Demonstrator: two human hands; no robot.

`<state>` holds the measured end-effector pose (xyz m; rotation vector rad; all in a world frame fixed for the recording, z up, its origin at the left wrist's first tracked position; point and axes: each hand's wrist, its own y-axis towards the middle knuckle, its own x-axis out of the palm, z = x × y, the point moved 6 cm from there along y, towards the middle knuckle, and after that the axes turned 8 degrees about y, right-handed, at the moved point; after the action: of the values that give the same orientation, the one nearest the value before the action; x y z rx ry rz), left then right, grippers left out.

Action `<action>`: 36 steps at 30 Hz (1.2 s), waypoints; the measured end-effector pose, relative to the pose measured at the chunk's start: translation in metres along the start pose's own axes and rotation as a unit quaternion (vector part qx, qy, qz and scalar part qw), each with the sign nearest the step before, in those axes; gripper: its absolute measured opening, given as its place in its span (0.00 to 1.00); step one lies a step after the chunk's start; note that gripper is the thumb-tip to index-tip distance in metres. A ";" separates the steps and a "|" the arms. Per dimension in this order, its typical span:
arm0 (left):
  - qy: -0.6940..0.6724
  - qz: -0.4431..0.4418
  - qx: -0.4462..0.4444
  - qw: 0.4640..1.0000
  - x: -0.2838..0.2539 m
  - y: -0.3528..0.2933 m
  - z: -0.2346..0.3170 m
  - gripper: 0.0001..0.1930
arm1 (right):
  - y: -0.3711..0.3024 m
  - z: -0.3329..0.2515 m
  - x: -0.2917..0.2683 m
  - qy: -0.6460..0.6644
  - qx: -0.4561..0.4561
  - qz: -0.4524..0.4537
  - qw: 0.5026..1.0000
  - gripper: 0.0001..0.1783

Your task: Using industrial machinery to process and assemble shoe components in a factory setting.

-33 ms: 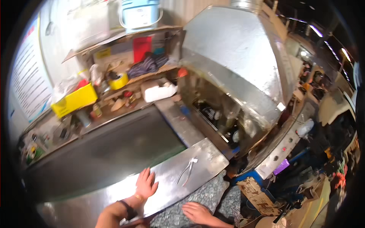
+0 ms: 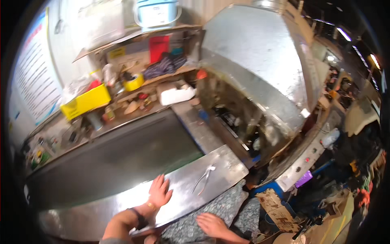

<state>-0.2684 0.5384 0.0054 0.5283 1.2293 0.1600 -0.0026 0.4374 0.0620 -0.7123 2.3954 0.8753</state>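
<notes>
My left hand (image 2: 159, 192) rests on the shiny metal ledge (image 2: 97, 217), its fingers stretched out and holding nothing. A dark band circles that wrist. To its right, apart from the hand, a pair of pliers (image 2: 204, 179) lies on the ledge with its handles spread. My right hand (image 2: 211, 223) lies flat on grey patterned cloth (image 2: 185, 226) below the ledge, fingers extended, with nothing seen in it. Beyond the ledge stretches a wide dark belt-like surface (image 2: 122, 154).
Behind the belt, a cluttered shelf holds a yellow box (image 2: 85, 103), a roll of yellow tape (image 2: 134, 82) and a white container (image 2: 177, 96). A light-blue bucket (image 2: 157, 15) stands above. A large metal hood (image 2: 254, 53) and a control panel (image 2: 302, 166) are on the right.
The whole view has shifted slightly, so the shelf and hood sit a little farther right. Both hands stay in place, and the pliers have not moved on the ledge.
</notes>
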 end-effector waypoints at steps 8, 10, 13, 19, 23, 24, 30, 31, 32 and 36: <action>0.048 -0.101 -0.074 0.991 0.008 -0.036 0.022 0.28 | -0.002 -0.019 0.001 -0.037 0.024 0.043 0.998 0.10; 0.057 -0.114 -0.036 0.991 -0.005 -0.054 0.037 0.28 | -0.005 -0.024 -0.003 -0.039 0.003 0.054 0.998 0.10; 0.010 -0.105 -0.035 0.994 -0.023 -0.070 0.048 0.28 | -0.009 -0.023 -0.004 -0.046 0.007 0.038 0.998 0.10; 0.035 -0.065 0.009 0.997 -0.025 -0.065 0.057 0.28 | -0.018 -0.020 -0.004 -0.033 0.008 0.082 0.996 0.11; 0.040 -0.121 0.000 0.992 -0.016 -0.069 0.056 0.28 | -0.023 -0.024 -0.001 -0.025 -0.010 0.087 0.996 0.13; 0.051 -0.127 0.007 0.991 -0.016 -0.070 0.056 0.28 | -0.023 -0.019 0.000 -0.014 0.022 0.083 0.996 0.13; 0.043 -0.143 0.005 0.989 -0.018 -0.071 0.055 0.29 | -0.015 -0.003 -0.001 0.013 0.044 0.063 0.997 0.12; 0.041 -0.140 0.006 0.989 -0.019 -0.070 0.055 0.29 | -0.014 -0.002 -0.002 0.010 0.043 0.063 0.997 0.12; 0.036 -0.134 0.009 0.990 -0.020 -0.070 0.056 0.29 | -0.014 -0.003 -0.001 0.004 0.043 0.051 0.998 0.12; 0.028 -0.132 0.009 0.991 -0.021 -0.069 0.058 0.29 | -0.015 -0.004 0.001 0.008 0.050 0.040 0.998 0.12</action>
<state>-0.2330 0.4522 0.0048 0.3748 1.3446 -0.0600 0.0046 0.4248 0.0576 -0.5914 2.4782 0.7787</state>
